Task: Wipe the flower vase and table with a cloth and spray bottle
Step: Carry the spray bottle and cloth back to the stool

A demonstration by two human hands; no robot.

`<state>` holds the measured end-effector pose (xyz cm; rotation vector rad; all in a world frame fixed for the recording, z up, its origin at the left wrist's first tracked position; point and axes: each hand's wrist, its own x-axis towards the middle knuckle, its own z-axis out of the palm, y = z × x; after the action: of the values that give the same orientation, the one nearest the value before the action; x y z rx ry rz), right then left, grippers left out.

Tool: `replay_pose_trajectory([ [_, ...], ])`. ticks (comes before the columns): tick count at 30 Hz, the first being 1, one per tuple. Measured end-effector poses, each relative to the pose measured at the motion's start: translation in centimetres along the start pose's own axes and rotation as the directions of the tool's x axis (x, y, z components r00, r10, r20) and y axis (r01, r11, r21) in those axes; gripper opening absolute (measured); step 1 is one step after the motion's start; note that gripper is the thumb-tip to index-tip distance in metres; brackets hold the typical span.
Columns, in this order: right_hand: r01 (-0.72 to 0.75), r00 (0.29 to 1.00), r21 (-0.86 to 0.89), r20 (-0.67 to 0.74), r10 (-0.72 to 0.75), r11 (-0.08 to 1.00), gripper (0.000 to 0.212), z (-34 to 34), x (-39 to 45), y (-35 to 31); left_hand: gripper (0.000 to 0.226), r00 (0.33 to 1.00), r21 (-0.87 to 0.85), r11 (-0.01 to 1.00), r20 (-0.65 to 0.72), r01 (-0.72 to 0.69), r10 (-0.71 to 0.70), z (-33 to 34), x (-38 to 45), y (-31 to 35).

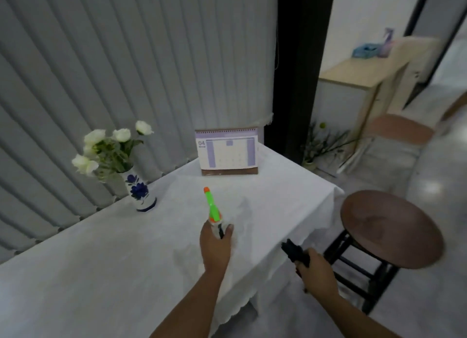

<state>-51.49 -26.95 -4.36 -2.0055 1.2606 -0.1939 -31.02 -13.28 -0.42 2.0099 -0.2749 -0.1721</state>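
A white vase with blue flowers painted on it (141, 191) stands upright at the far left of the table (101, 262), holding white flowers (106, 145). My left hand (214, 246) grips a spray bottle with a green and orange head (211, 206), its nozzle pointing away over the white tablecloth. My right hand (316, 269) is closed on a dark cloth (295, 251) just past the table's right edge. A faint damp patch shows on the tablecloth near my left hand.
A desk calendar (227, 150) stands at the table's far corner. A round brown stool (389, 229) stands right of the table. Vertical blinds (126, 59) hang behind the table. A wooden counter (358, 77) is at the back right.
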Motion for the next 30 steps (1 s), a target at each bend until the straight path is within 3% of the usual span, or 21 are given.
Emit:
replay_pose_trajectory([
  [3,-0.057,0.993,0.092,-0.100,0.066,0.994,0.014,-3.7,2.0,2.3,0.030,0.997,-0.039,0.999,-0.062,0.036,-0.038,2.4,-0.1,1.5],
  [8,-0.104,0.978,0.203,-0.157,0.138,0.974,0.015,-8.2,4.5,6.0,0.015,0.998,-0.129,0.991,0.050,-0.029,0.036,7.4,-2.4,5.2],
  [11,-0.140,0.960,0.277,-0.196,0.198,0.951,0.023,-10.4,5.3,7.9,0.016,0.975,-0.122,0.990,0.205,-0.067,0.091,11.2,-3.8,7.5],
  [13,-0.178,0.943,0.339,-0.209,0.259,0.924,0.030,-11.9,5.8,9.2,0.018,0.940,-0.080,0.992,0.322,-0.094,0.115,13.8,-4.4,9.0],
  [16,-0.275,0.909,0.369,-0.202,0.366,0.888,0.018,-14.5,6.5,11.1,0.027,0.871,-0.048,0.984,0.460,-0.172,0.175,18.2,-5.3,11.2],
  [19,-0.342,0.869,0.409,-0.205,0.451,0.846,0.023,-16.9,7.3,13.4,0.028,0.791,-0.013,0.970,0.576,-0.242,0.206,22.8,-6.5,12.8],
  [25,-0.432,0.766,0.552,-0.192,0.613,0.713,0.034,-19.9,10.3,16.2,0.041,0.633,0.039,0.936,0.746,-0.350,0.205,31.1,-8.0,15.5],
  [30,-0.450,0.721,0.617,-0.175,0.670,0.646,0.035,-21.2,13.3,17.2,0.060,0.524,-0.037,0.923,0.814,-0.383,0.250,36.1,-8.3,16.9],
])
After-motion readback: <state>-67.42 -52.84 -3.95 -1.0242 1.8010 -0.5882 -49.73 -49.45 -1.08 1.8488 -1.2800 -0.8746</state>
